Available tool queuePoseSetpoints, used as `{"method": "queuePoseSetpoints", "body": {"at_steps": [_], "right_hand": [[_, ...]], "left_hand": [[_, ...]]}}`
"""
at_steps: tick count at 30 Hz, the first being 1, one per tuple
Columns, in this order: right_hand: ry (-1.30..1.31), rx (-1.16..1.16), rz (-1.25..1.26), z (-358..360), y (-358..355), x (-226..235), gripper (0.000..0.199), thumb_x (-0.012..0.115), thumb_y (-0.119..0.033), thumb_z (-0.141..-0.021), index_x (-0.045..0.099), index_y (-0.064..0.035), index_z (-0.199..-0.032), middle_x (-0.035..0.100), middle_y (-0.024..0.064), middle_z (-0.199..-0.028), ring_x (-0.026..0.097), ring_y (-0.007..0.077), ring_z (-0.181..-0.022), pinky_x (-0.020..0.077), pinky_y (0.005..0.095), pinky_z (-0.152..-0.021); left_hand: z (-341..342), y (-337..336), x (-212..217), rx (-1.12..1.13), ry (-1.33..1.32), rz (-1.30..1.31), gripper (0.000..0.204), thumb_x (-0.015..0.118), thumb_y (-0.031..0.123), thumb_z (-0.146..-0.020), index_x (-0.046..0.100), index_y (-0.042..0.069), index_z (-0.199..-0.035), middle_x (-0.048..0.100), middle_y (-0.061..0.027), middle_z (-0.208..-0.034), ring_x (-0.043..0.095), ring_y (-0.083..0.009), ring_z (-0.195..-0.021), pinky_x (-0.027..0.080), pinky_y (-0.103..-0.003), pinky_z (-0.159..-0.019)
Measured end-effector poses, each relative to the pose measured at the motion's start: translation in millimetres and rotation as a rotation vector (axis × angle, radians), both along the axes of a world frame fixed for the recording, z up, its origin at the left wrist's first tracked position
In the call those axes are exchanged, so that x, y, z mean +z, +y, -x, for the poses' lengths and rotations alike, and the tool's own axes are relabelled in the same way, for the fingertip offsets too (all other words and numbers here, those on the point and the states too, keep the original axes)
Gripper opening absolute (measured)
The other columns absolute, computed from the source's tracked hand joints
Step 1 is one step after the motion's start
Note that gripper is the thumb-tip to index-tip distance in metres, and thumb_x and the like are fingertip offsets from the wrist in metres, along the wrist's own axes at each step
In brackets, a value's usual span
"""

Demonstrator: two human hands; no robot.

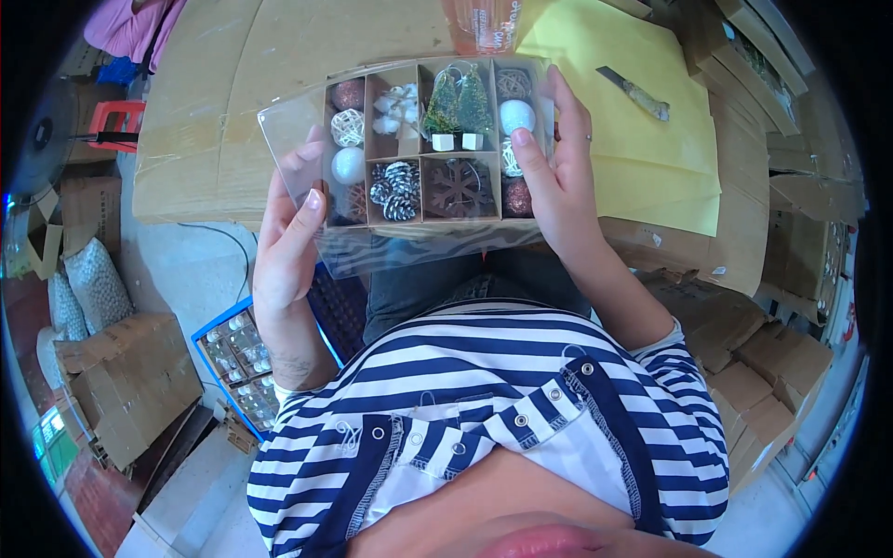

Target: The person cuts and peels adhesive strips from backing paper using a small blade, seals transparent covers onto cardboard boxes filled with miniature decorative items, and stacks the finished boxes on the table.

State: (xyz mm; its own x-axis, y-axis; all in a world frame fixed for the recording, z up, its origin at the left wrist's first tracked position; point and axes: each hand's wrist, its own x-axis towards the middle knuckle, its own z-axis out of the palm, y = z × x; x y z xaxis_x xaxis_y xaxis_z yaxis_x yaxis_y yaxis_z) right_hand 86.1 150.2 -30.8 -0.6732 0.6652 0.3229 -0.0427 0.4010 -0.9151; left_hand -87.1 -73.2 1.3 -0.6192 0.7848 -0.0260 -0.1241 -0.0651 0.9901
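Between my hands is a divided cardboard box [394, 156] of ornaments, with a transparent plastic cover [294, 119] lying askew over it and jutting out at the left and below. Its compartments hold balls, white fluffy pieces [397, 110], two small green trees [458, 102], frosted pine cones [396, 190] and a dark brown snowflake [458, 189]. My left hand [290, 228] pinches the cover at the box's left side, thumb on top. Around the right edge my right hand [564, 167] is closed, its thumb lying over the column with a white ball [517, 116].
A cardboard-covered table [214, 112] lies beneath. On it are yellow paper [651, 167], a knife-like tool [634, 94] and an orange translucent container [482, 26]. A blue crate [231, 363] with more ornament boxes stands lower left. Cartons [139, 381] surround the table; a fan [42, 130] is at left.
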Motion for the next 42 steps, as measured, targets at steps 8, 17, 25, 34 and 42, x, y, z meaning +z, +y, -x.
{"method": "queuePoseSetpoints", "body": {"at_steps": [8, 17, 25, 34, 42], "right_hand": [[0.017, 0.077, 0.111, -2, -4, 1, 0.07, 0.056, -0.017, -0.101, 0.019, 0.006, -0.155, 0.032, 0.025, -0.149, 0.035, 0.0326, -0.139, 0.0262, 0.0414, -0.117], [0.055, 0.123, 0.271, -3, -6, 1, 0.07, 0.054, -0.018, -0.102, 0.016, 0.0055, -0.156, 0.024, 0.0242, -0.159, 0.026, 0.0298, -0.148, 0.0207, 0.0396, -0.12], [0.066, 0.117, 0.241, -2, -6, 2, 0.071, 0.054, -0.018, -0.103, 0.013, 0.0057, -0.156, 0.021, 0.0242, -0.161, 0.022, 0.0302, -0.15, 0.0177, 0.0392, -0.121], [0.096, 0.061, 0.29, 5, -4, -6, 0.072, 0.053, -0.021, -0.104, 0.011, 0.0055, -0.157, 0.021, 0.0246, -0.161, 0.021, 0.0295, -0.15, 0.0166, 0.0377, -0.121], [0.19, 0.042, 0.405, 14, 4, -2, 0.059, 0.05, -0.017, -0.106, 0.022, 0.0059, -0.152, 0.037, 0.0201, -0.153, 0.037, 0.0242, -0.141, 0.026, 0.0353, -0.118]], "left_hand": [[4, -14, 26, 0.015, 0.099, 0.279, 0.05, 0.061, 0.015, -0.1, 0.045, 0.001, -0.145, 0.058, -0.0104, -0.137, 0.057, -0.0163, -0.118, 0.042, -0.032, -0.105], [13, -13, 8, 0.061, 0.126, 0.279, 0.042, 0.061, 0.023, -0.101, 0.056, 0.002, -0.137, 0.064, -0.0044, -0.114, 0.059, -0.0129, -0.102, 0.045, -0.029, -0.092], [11, -9, 19, 0.132, 0.097, 0.276, 0.038, 0.061, 0.025, -0.101, 0.054, 0.002, -0.13, 0.064, -0.0033, -0.107, 0.057, -0.0106, -0.096, 0.045, -0.027, -0.087], [23, 22, -12, 0.167, 0.139, 0.237, 0.032, 0.051, 0.024, -0.106, 0.053, 0.003, -0.13, 0.061, -0.0032, -0.112, 0.054, -0.0088, -0.098, 0.044, -0.024, -0.085], [27, 48, -26, 0.164, -0.148, 0.019, 0.036, 0.045, 0.025, -0.108, 0.049, 0.002, -0.136, 0.054, -0.0113, -0.136, 0.047, -0.0164, -0.129, 0.035, -0.031, -0.111]]}}
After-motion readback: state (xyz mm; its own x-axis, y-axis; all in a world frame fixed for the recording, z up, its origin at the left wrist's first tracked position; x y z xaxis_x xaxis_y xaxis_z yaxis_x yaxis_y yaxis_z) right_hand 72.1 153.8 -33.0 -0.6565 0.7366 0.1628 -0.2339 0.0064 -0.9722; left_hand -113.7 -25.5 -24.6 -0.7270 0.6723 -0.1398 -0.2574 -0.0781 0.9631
